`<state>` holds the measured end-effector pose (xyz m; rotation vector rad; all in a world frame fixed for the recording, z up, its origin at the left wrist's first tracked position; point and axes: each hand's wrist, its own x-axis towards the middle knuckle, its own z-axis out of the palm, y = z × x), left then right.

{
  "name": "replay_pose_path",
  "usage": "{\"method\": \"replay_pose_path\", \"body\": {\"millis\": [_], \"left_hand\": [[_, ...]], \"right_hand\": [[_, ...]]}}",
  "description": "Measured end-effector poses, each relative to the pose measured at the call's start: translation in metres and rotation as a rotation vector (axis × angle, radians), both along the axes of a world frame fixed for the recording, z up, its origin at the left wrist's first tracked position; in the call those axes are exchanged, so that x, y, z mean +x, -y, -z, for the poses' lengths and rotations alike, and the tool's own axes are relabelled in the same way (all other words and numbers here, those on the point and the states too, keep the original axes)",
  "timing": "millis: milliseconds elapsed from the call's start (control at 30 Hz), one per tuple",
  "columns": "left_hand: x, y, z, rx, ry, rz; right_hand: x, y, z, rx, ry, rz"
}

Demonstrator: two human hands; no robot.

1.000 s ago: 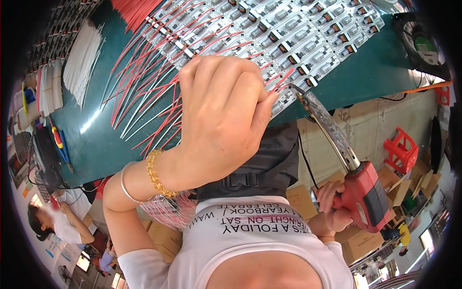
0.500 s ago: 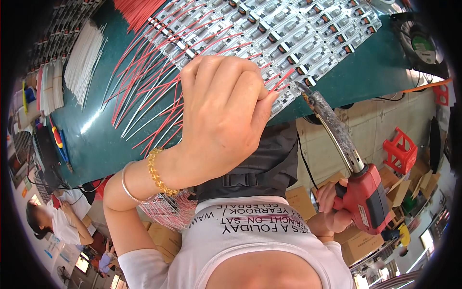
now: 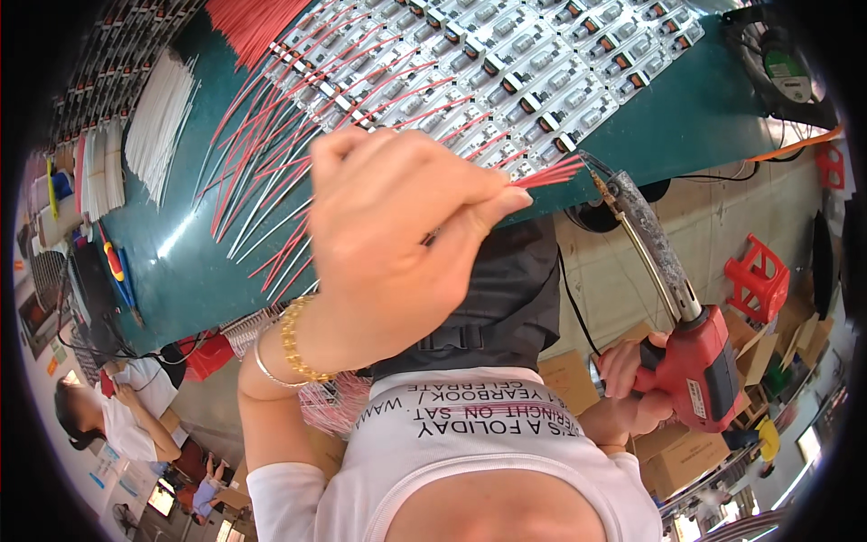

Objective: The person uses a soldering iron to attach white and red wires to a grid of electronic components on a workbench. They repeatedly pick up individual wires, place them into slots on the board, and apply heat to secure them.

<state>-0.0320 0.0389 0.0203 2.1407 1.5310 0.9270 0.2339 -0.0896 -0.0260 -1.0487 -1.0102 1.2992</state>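
Observation:
My left hand [image 3: 406, 208] is closed, pinching a small bunch of red wires [image 3: 553, 172] between thumb and fingers. The wire ends point right, close to the soldering gun's tip; whether they touch it I cannot tell. In my right hand [image 3: 630, 379] is a red and black soldering gun [image 3: 700, 370], its long metal barrel angled up to the left. Beyond my left hand lies a panel of small circuit boards [image 3: 506, 72] in slanted rows. Red and white wires [image 3: 271, 172] stretch from its left side over the green table.
White wires [image 3: 161, 126] and a red wire bundle [image 3: 257, 27] lie on the green table [image 3: 185, 298]. Pliers [image 3: 117, 271] rest at its left edge, a round fan-like device [image 3: 786, 77] at the right. A red stool [image 3: 757, 278] and cardboard boxes [image 3: 682, 461] stand below; another person [image 3: 126, 406] sits left.
My left hand has tilted and shifted a little, and the red wires in its pinch now extend farther right. The soldering gun has moved slightly right and its tip is nearer the wire ends.

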Motion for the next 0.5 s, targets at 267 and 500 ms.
{"method": "replay_pose_path", "body": {"millis": [267, 500], "left_hand": [[0.014, 0.006, 0.023, 0.104, -0.048, -0.066], [0.014, 0.006, 0.025, 0.118, -0.062, -0.059]], "right_hand": [[0.013, 0.009, 0.005, -0.006, -0.024, -0.091], [-0.006, 0.004, -0.002, -0.097, 0.023, -0.058]]}}
